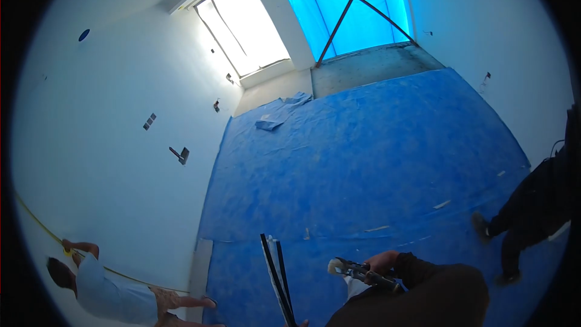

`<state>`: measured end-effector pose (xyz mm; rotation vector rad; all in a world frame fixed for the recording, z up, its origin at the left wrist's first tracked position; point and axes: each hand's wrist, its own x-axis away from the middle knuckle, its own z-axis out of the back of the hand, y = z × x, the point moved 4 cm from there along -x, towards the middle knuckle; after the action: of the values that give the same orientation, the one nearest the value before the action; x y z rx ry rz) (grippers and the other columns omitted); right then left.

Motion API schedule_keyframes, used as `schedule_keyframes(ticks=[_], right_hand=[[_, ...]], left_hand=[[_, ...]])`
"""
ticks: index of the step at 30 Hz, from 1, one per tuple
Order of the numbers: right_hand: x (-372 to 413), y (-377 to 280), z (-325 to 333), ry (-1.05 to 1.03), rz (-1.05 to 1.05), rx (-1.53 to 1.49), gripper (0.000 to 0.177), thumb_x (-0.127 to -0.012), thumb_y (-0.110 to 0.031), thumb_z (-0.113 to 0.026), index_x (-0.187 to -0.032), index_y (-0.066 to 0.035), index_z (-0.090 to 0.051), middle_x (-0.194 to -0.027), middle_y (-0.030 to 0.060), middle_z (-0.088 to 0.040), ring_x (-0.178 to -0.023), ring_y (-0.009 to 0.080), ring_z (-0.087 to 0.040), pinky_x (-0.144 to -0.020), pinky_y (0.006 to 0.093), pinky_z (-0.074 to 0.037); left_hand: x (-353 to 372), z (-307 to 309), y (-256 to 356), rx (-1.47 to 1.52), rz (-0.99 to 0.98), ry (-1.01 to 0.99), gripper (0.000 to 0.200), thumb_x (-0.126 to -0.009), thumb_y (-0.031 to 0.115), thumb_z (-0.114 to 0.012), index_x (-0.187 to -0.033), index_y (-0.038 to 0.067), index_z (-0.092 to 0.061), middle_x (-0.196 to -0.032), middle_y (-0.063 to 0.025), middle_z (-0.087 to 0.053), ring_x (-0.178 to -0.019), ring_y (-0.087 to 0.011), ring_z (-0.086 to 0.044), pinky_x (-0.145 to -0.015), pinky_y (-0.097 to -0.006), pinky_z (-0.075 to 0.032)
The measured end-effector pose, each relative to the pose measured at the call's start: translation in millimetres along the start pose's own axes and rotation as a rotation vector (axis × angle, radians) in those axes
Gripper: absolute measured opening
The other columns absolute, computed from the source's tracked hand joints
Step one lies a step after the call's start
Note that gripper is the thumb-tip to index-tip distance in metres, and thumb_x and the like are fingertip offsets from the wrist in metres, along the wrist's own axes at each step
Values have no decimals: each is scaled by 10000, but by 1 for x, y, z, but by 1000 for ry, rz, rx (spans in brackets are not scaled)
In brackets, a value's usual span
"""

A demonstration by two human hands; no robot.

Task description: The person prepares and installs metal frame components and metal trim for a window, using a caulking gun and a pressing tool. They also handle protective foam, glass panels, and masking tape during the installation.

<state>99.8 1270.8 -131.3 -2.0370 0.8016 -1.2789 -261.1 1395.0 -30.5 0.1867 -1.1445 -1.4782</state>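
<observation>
My right hand (381,262), in a dark sleeve, is closed around a black and metallic hand tool (354,268). A pale, rounded piece shows at the tool's far tip; its exact kind is too small to tell. Just a bit of my left hand (304,323) shows at the bottom edge, against the lower end of several long, thin strips (275,275), black and silvery. The strips rise upright and fan slightly apart at the top. Most of that hand is cut off by the frame.
Blue sheeting (363,151) covers the floor, with a crumpled fold near the window. At left, a person (115,287) holds a yellow tape measure (68,248) along the white wall (109,163). Another person in dark clothes (532,200) stands at right.
</observation>
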Motion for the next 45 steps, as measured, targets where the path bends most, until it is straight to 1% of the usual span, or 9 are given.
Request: schedule_keyframes(ticks=[3,4,8,14,18,23,31,37,45], right_hand=[[-84,-112,12,-202,40,-66,374,-793,-262,-799,-1016,-32,-607,-819,41,-652,-736,142,-640,-704,320,-532],[-104,-192,4,-204,33,-39,374,-793,-262,-799,-1016,-32,-607,-819,41,-652,-736,142,-640,-704,320,-532],[-191,-299,19,-215,-7,171,372,-783,-239,-806,-1009,-29,-599,-826,33,-657,-703,135,-642,-657,301,-540],[-272,-382,52,-167,36,182,320,-768,-191,-806,-956,-26,-606,-830,45,-661,-721,141,-649,-650,303,-542],[-329,-412,96,-118,79,56,292,-748,-174,-814,-911,-18,-629,-808,53,-666,-752,155,-657,-655,310,-539],[-323,-485,119,261,34,-46,226,-725,-107,-797,-871,-4,-660,-786,80,-669,-687,186,-670,-644,332,-547],[-388,-488,185,425,169,-369,322,-710,-65,-814,-942,0,-600,-788,92,-653,-691,202,-666,-641,356,-565],[-373,-475,249,421,169,-335,307,-706,-43,-801,-939,5,-606,-797,93,-648,-710,230,-667,-652,396,-565],[-578,-724,399,594,204,43,316,-746,-180,-764,-977,13,-668,-799,47,-674,-662,148,-607,-653,306,-477]], left_hand=[[-73,47,35,-11,74,-17,397,-828,403,-760,-874,52,-579,-583,-15,-512,-459,-150,-491,-419,-338,-387],[-106,95,61,33,-20,18,397,-834,410,-753,-874,55,-580,-585,-16,-514,-466,-150,-490,-423,-334,-389],[-164,132,104,97,-155,156,382,-873,429,-709,-858,73,-572,-575,-4,-493,-456,-141,-467,-417,-327,-382],[-277,184,136,296,42,152,384,-920,446,-650,-827,87,-548,-551,18,-436,-453,-128,-445,-407,-320,-359],[-396,252,147,105,106,122,348,-930,415,-641,-923,69,-602,-586,14,-473,-492,-127,-466,-433,-311,-375],[-516,307,212,347,108,-206,456,-971,516,-535,-848,81,-479,-556,12,-429,-405,-127,-499,-364,-292,-421],[-699,325,285,1001,178,-952,435,-973,504,-542,-997,71,-514,-647,-7,-477,-483,-123,-526,-418,-268,-471],[-708,264,309,727,100,-729,425,-947,492,-599,-956,77,-507,-656,-13,-515,-494,-115,-540,-431,-271,-501],[-910,356,373,390,191,-353,422,-920,462,-657,-888,89,-461,-634,-31,-539,-456,-141,-567,-392,-313,-509]])
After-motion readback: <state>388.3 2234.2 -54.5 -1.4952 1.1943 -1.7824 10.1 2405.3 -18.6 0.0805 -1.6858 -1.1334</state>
